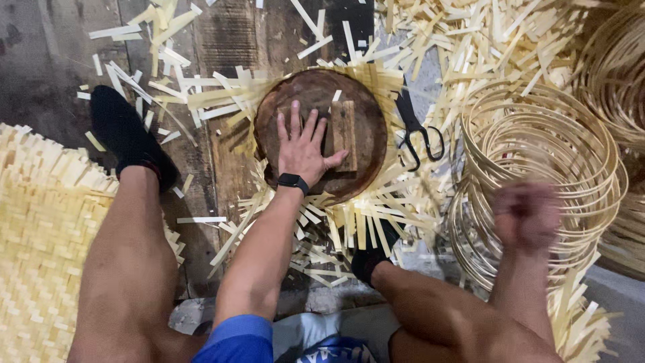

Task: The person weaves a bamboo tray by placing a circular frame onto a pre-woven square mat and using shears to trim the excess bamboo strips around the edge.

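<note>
On floor | one round wooden form | left hand flat | one scissors

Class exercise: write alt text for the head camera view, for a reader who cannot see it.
Seen from above, a seated person's left hand presses flat on a round wooden disc lying on bamboo strips. The blurred right hand is over stacked bamboo hoops, with scissors nearby.

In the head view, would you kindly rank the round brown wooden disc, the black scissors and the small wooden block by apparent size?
1. Round brown wooden disc
2. Black scissors
3. Small wooden block, close to the scissors in length, so that order is unsure.
</note>
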